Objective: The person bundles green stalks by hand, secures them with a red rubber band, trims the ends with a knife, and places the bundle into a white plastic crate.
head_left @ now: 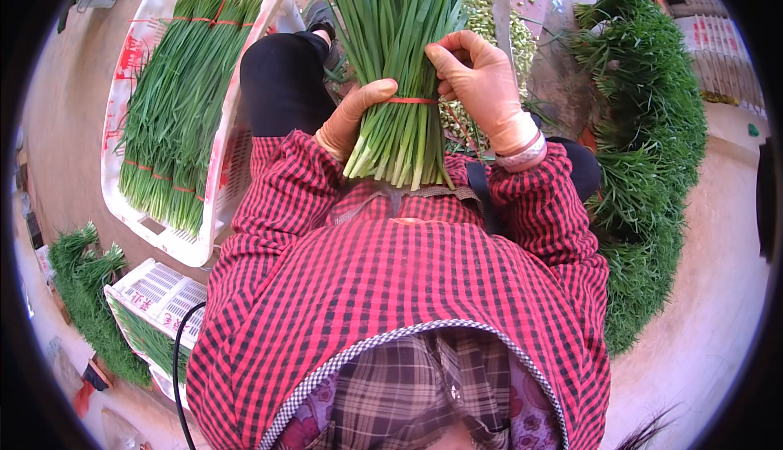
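A thick bunch of green garlic chives (397,34) stands over my lap, leaves pointing away and pale stem ends towards me. A red band (411,100) runs across its stems. My left hand (352,117), in a thin rubber glove, grips the bunch from the left, thumb beside the band. My right hand (480,80), gloved too, is at the bunch's right edge above the band, with thumb and forefinger pinched together; whether they hold anything cannot be seen. Behind the right hand, a metal blade (503,22) stands over a heap of cut stem ends (523,46).
At left, a white plastic crate (214,205) holds chive bunches tied with red bands. Below it stands another white crate (156,300) with greens, beside a pile of chives (101,315). A long heap of loose chives (648,205) curves along the right. A dark cable (177,358) runs at lower left.
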A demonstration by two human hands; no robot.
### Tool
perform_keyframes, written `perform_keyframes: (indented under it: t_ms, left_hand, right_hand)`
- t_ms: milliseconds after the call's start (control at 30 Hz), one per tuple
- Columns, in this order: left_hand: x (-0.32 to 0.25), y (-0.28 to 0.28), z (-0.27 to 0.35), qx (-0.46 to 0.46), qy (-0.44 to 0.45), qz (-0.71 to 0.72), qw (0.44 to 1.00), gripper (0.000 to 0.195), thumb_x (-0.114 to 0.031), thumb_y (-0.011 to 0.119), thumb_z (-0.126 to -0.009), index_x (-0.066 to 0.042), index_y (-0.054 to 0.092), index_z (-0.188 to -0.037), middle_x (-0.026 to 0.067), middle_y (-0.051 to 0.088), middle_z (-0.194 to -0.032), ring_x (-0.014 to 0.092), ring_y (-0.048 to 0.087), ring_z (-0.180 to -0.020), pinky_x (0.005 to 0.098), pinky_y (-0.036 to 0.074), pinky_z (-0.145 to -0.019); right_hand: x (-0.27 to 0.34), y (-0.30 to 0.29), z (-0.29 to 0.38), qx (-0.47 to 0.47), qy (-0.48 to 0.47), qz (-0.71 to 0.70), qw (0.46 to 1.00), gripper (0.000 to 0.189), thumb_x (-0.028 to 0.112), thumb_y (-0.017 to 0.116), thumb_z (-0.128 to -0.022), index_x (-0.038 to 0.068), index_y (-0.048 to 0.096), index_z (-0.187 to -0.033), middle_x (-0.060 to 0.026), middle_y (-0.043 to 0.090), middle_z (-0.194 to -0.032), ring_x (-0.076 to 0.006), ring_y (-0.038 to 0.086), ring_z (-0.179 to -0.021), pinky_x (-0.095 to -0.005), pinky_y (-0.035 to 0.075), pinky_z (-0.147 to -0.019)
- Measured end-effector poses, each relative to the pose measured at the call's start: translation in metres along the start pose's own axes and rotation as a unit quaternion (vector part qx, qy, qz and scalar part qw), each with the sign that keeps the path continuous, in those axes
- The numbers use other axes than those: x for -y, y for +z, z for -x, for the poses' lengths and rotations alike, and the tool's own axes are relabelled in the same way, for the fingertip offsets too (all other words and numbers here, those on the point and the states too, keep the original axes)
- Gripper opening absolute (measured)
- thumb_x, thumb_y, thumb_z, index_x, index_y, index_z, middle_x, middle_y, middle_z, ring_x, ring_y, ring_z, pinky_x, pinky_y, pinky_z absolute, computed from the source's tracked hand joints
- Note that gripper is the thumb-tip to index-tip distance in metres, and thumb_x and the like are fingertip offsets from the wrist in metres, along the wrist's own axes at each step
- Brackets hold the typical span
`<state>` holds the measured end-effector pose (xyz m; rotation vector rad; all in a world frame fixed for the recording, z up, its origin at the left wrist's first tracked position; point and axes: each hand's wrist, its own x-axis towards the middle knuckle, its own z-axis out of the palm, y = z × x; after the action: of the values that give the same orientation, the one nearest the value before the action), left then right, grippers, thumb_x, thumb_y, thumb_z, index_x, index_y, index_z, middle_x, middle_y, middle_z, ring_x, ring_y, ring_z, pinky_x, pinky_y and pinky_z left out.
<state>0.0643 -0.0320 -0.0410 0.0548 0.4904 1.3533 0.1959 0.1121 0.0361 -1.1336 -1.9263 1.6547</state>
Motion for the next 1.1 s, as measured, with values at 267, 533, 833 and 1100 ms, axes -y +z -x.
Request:
perform_keyframes:
  t_ms: [267,533,833,1100]
  left_hand:
    - [0.0,0.014,0.0,-0.035,0.018,-0.015,0.999,0.057,-0.037,0.066,-0.091,-0.002,0.054,-0.135,0.0126,0.07,-0.111,0.02,0.071,-0.091,0.0346,0.059,-0.083]
    - [-0.002,0.017,-0.001,-0.025,0.023,0.004,0.999,0.058,-0.041,0.065,-0.092,-0.002,0.054,-0.134,0.0128,0.071,-0.107,0.02,0.071,-0.088,0.0341,0.06,-0.081]
    - [-0.006,0.004,-0.006,0.004,-0.045,0.121,0.992,0.056,-0.049,0.06,-0.095,0.001,0.066,-0.12,0.0168,0.074,-0.106,0.028,0.073,-0.092,0.0434,0.059,-0.089]
    - [-0.003,0.003,-0.007,-0.005,-0.036,0.123,0.992,0.06,-0.05,0.062,-0.094,0.002,0.065,-0.122,0.0167,0.073,-0.108,0.027,0.073,-0.093,0.0438,0.059,-0.089]
  right_hand:
    - [0.003,-0.004,-0.012,0.03,0.039,-0.028,0.998,0.025,0.024,0.072,-0.093,-0.001,0.068,-0.097,-0.0021,0.065,-0.076,-0.0068,0.055,-0.052,-0.0225,0.046,-0.046]
    - [-0.002,0.0,-0.007,0.009,0.007,-0.128,0.992,0.013,0.016,0.07,-0.093,0.003,0.066,-0.095,0.0003,0.063,-0.071,-0.0059,0.056,-0.052,-0.0214,0.044,-0.046]
    - [0.017,0.011,0.016,-0.069,-0.156,-0.175,0.97,0.006,0.004,0.07,-0.091,0.005,0.064,-0.091,0.0009,0.063,-0.07,-0.0055,0.058,-0.056,-0.0208,0.046,-0.052]
    - [0.028,-0.051,-0.013,-0.112,-0.193,-0.086,0.971,0.029,0.012,0.073,-0.092,-0.002,0.061,-0.116,-0.0076,0.068,-0.099,-0.0124,0.064,-0.084,-0.0247,0.054,-0.076]
